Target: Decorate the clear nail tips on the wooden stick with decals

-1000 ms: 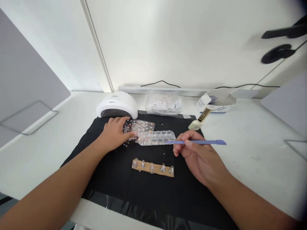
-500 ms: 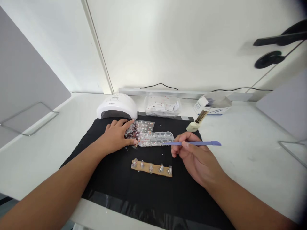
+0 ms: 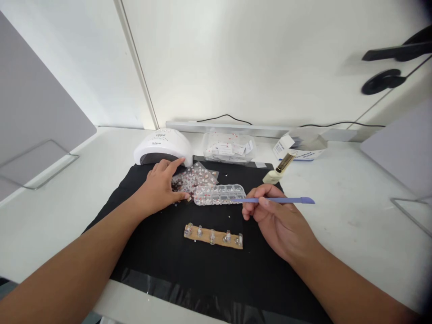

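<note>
My left hand (image 3: 158,186) is at the left end of some clear sheets with small white and reddish pieces (image 3: 197,177). Its thumb and forefinger are spread apart, and the other fingers are partly hidden. Between the fingers of my right hand (image 3: 275,216) is a slim purple stick tool (image 3: 297,200), held level, its thin end pointing left over a clear compartment case (image 3: 220,195). Small decorations fill the case's compartments. Nearer to me lies a tan strip (image 3: 221,238) bearing several clear nail tips with pale decorations.
A white nail lamp (image 3: 164,146) stands at the back left. Behind the black mat (image 3: 189,279) is a clear plastic box (image 3: 229,147) of white packets. A cream polish bottle (image 3: 279,168) with a gold cap and an open carton (image 3: 308,146) stand at the back right.
My left hand has drawn slightly left and its forefinger has lifted, showing more of the clear sheets. The purple stick tool has shifted a little to the right.
</note>
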### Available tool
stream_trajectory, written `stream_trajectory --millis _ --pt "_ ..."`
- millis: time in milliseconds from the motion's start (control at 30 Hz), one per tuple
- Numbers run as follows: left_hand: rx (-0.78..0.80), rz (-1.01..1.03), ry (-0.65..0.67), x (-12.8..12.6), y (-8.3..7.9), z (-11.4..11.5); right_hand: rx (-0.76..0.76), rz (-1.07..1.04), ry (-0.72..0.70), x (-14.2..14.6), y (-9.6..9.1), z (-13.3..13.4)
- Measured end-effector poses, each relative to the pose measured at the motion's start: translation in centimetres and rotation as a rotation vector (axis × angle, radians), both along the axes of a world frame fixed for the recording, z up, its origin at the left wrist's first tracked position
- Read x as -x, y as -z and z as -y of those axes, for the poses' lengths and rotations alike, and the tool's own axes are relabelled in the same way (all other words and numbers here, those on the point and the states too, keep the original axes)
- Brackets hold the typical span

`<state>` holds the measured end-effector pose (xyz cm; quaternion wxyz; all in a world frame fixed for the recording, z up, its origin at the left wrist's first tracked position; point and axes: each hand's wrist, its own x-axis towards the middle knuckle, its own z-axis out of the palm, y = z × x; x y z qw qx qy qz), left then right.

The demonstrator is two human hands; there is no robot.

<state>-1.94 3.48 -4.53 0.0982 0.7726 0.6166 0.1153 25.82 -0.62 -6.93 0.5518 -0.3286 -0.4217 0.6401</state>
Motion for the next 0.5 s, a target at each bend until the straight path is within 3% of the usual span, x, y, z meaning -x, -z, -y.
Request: stream_trajectory --millis 267,500 --pt "0.085 0.001 0.074 -0.21 0.48 0.35 0.002 0.002 0.003 0.01 0.0 0.12" --pt "0.042 0.025 0.071 -0.66 -0.1 0.62 0.0 0.008 0.007 0.11 -0.05 0.19"
